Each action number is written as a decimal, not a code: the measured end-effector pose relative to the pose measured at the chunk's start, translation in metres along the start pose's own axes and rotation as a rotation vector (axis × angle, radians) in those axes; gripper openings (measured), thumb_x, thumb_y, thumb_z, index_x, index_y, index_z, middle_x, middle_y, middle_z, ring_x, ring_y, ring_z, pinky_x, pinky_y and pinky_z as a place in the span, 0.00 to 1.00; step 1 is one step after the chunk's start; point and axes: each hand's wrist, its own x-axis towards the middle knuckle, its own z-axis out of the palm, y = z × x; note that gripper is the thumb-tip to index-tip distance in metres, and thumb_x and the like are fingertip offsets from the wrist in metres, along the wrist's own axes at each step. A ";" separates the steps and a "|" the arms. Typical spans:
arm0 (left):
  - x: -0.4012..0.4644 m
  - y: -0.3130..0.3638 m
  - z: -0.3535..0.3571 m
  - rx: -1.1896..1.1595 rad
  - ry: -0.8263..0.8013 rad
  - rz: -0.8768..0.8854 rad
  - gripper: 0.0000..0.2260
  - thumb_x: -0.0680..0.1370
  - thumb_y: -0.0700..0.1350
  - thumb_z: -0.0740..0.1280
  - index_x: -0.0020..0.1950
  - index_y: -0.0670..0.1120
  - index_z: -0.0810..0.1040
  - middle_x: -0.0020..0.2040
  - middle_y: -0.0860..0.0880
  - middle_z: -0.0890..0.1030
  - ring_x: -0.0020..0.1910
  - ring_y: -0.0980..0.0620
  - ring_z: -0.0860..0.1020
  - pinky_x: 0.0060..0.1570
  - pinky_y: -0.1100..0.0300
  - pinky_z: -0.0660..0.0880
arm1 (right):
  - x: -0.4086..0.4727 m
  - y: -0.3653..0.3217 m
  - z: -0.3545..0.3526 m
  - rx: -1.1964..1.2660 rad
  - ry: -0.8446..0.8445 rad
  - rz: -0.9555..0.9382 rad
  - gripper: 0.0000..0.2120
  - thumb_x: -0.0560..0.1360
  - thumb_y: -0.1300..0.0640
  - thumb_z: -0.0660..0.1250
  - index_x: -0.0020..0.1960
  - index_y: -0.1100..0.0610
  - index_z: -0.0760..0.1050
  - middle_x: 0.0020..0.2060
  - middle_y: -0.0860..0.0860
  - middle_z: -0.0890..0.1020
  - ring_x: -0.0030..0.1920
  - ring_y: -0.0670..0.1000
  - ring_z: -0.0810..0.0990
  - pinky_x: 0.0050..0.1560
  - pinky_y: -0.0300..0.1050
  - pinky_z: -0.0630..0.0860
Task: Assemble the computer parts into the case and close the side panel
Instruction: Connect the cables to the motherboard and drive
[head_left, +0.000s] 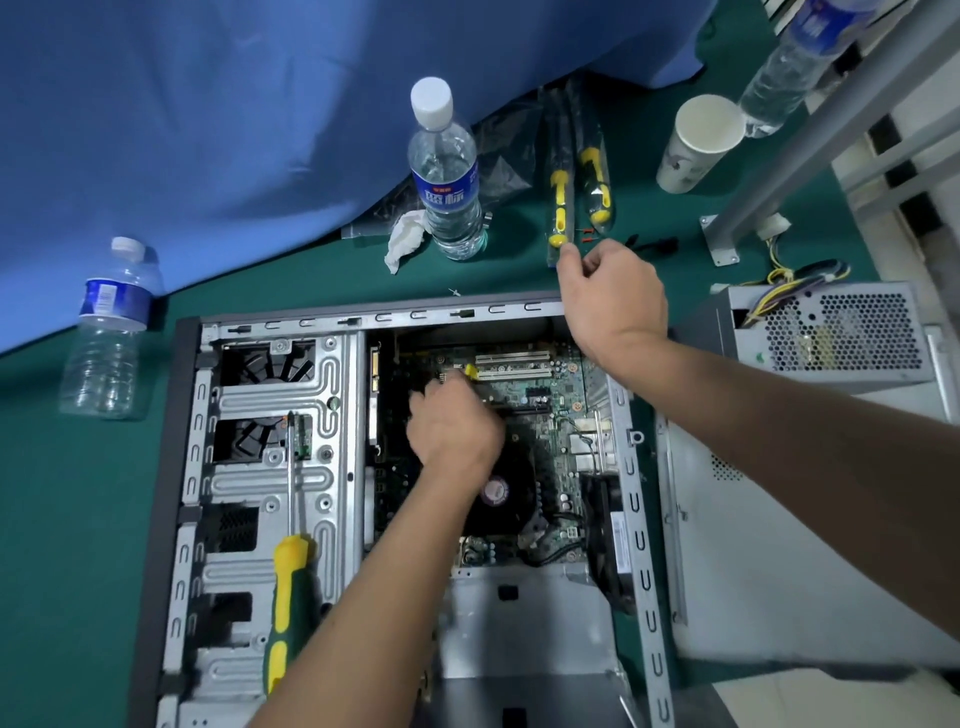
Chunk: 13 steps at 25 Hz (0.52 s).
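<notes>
Item: computer case (332, 519), lying on its side on the green tabletop (78, 519), open face upward, long axis running from the near edge of the view away toward the blue cloth (208, 130); drive bays to the left, motherboard (550, 395) seated in the right half. Left hand (454, 423): down inside the case over the board, fingers curled toward the slot area beside a yellow tab (471, 370); what this grip pinches is hidden under the knuckles, possibly a card or connector. Right hand (613, 291): beyond the case's far rim, fingertips closed in a pinch at the bottom edge of a packaged screwdriver (560, 202), one of two lying lengthwise, handles toward the case. Loose items: a green-and-yellow screwdriver (288, 597) resting on the drive cage, tip pointing away from the viewer; power supply (831, 332) still outside, right of the case, cables trailing; pale side panel (779, 545) lying flat alongside the right wall; three water bottles and a paper cup (698, 143) nearby. Risks, as judged: the unsecured screwdriver could slide into the fans or board if the case is jolted; the nearest upright bottle (447, 171) stands close to the reaching forearm and could tip toward the electronics; forcing a part with one hand while attention is split could bend a slot or pins.
</notes>
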 end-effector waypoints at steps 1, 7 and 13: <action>0.000 -0.005 -0.001 -0.028 -0.052 -0.044 0.17 0.76 0.42 0.68 0.65 0.45 0.75 0.61 0.43 0.78 0.61 0.41 0.75 0.54 0.52 0.74 | 0.000 0.000 0.000 0.000 0.000 0.002 0.20 0.80 0.41 0.56 0.41 0.57 0.72 0.32 0.50 0.76 0.36 0.55 0.75 0.40 0.47 0.68; -0.020 -0.019 0.001 -0.039 0.143 0.140 0.12 0.77 0.38 0.62 0.60 0.43 0.74 0.58 0.42 0.74 0.35 0.43 0.73 0.36 0.53 0.66 | 0.001 0.000 0.000 0.000 0.008 0.027 0.19 0.79 0.41 0.56 0.41 0.55 0.71 0.33 0.49 0.76 0.37 0.55 0.74 0.39 0.46 0.65; -0.028 -0.034 0.004 -0.192 0.331 0.242 0.11 0.78 0.32 0.57 0.58 0.41 0.72 0.55 0.47 0.67 0.44 0.45 0.72 0.42 0.61 0.64 | 0.001 0.001 -0.001 0.015 0.003 0.030 0.18 0.79 0.41 0.56 0.40 0.54 0.69 0.33 0.48 0.74 0.38 0.55 0.75 0.39 0.46 0.66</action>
